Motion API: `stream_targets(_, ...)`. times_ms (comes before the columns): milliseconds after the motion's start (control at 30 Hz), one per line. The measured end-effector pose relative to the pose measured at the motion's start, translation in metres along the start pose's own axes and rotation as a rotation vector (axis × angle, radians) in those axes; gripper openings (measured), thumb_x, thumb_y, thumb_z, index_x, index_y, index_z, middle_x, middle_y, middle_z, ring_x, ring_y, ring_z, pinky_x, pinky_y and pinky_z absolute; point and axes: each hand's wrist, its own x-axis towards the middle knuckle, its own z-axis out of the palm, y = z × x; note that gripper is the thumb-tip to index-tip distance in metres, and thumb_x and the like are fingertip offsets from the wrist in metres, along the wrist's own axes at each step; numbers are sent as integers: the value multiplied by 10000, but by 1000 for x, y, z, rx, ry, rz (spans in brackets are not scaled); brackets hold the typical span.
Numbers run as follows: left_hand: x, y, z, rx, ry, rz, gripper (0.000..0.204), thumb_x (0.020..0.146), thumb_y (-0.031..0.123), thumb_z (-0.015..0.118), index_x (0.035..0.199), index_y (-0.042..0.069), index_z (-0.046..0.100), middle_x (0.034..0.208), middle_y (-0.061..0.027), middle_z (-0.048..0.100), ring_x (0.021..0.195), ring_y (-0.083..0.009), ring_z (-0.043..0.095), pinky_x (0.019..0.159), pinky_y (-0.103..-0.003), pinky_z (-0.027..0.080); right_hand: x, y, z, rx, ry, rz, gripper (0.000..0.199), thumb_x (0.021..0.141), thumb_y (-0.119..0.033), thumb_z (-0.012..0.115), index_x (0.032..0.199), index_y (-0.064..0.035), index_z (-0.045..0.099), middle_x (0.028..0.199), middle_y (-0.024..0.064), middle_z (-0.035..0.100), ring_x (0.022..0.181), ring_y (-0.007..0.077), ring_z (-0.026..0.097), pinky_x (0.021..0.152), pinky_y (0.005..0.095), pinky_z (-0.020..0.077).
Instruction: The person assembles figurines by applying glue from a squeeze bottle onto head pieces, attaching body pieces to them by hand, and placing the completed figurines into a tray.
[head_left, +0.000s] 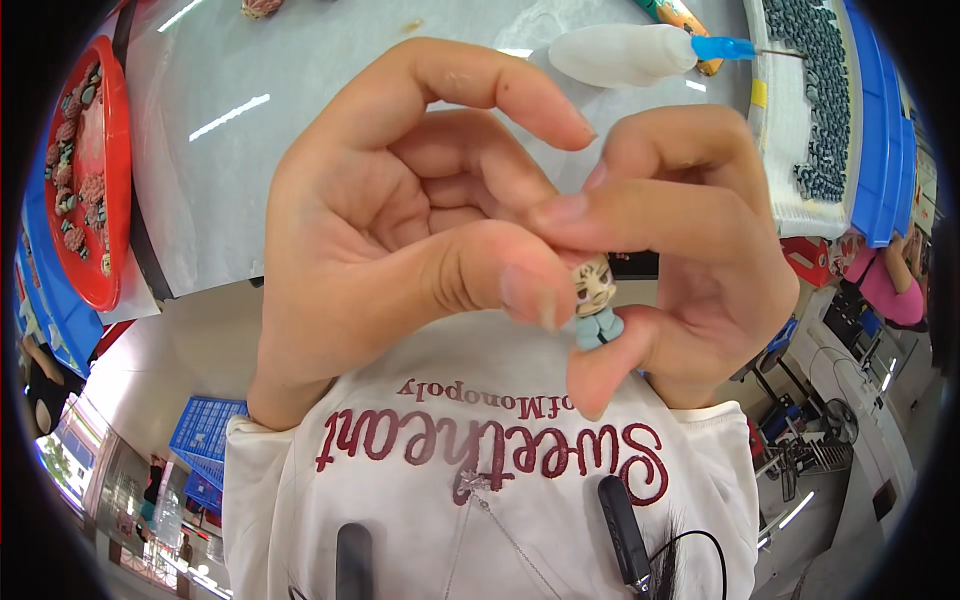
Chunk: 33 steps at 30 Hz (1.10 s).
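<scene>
Tiny figurine (596, 300) between both hands' fingers (530, 290); red tray (112, 140) of pieces.

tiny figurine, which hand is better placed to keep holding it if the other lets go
Probably the right hand: the tiny figurine sits pinched between its thumb below and fingers above. The left hand seems only to touch the side of the head with its thumb tip.
</scene>
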Motion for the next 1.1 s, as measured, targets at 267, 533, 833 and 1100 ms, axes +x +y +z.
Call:
stream_targets(267, -6, -1, -5, 675, -147, 349, 267, 715, 156, 603, 805, -91, 552, 738, -134, 609, 615, -151, 577, 563, -227, 444, 0, 2, -2, -200, 129, -197, 604, 536, -249, 791, 961, 65, 499, 818, 195, 552, 728, 205, 572, 608, 248, 489)
stream_targets(533, -7, 3, -4, 779, -182, 398, 259, 666, 141, 594, 765, -97, 574, 686, -147, 608, 576, -155, 567, 537, -220, 431, -3, -2, -5, -153, 82, -176, 547, 573, -189, 790, 968, 57, 502, 815, 196, 551, 673, 178, 553, 553, 219, 472)
stream_targets(833, -13, -3, -1, 455, -43, 206, 325, 704, 201, 693, 804, -82, 568, 712, -128, 605, 629, -150, 575, 562, -218, 429, 0, 0, -4, -78, 60, -185, 449, 656, -103, 723, 997, 42, 469, 896, 275, 549, 761, 237, 588, 602, 251, 502)
stream_targets(1100, -10, -1, -7, 900, -107, 510, 240, 683, 156, 694, 757, -36, 570, 612, -70, 565, 521, -99, 498, 445, -194, 351, -2, -7, 3, -61, 170, -86, 160, 714, 31, 624, 835, 75, 529, 786, 262, 565, 627, 231, 614, 559, 259, 519)
